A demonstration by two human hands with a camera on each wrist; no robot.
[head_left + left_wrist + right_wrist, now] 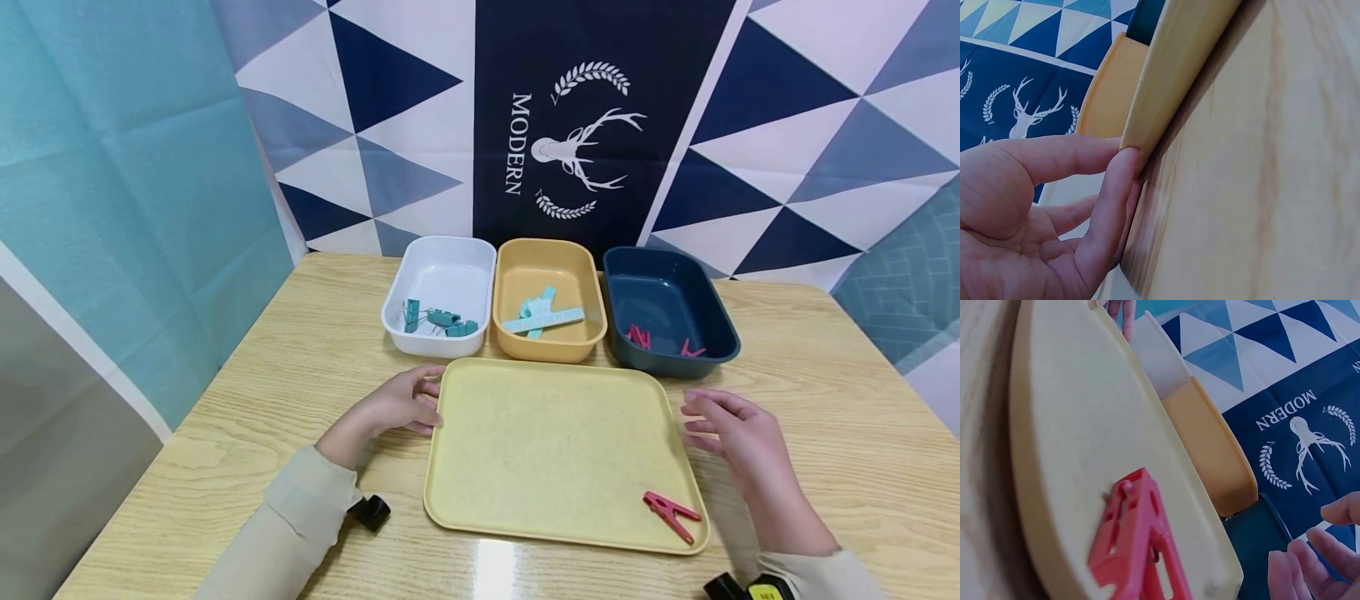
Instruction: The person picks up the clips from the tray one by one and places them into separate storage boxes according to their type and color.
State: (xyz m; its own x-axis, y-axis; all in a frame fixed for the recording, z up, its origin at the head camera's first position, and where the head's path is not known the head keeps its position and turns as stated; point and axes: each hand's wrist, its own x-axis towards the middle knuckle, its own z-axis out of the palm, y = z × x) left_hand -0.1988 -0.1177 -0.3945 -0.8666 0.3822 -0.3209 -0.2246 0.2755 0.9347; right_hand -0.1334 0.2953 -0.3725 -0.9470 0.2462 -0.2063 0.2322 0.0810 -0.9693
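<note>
A yellow rectangular tray (555, 450) lies in front of me. My left hand (408, 402) is at its left side; in the left wrist view the thumb and a finger pinch the tray's rim (1172, 81). Beyond the tray's right edge is my right hand (742, 437), fingers relaxed and holding nothing. One red plastic clothespin (662, 503) rests in the tray's near right corner. Seen from the right wrist, this clothespin (1125, 544) is large in the foreground, with the right fingertips (1316, 550) off to the side.
Behind the tray stand three bins side by side. The white bin (442, 258) has teal binder clips (442, 317), the orange bin (547, 258) has a light teal ruler (558, 318) with other pieces, and the navy bin (660, 279) has red clothespins (640, 336). A patterned curtain hangs behind.
</note>
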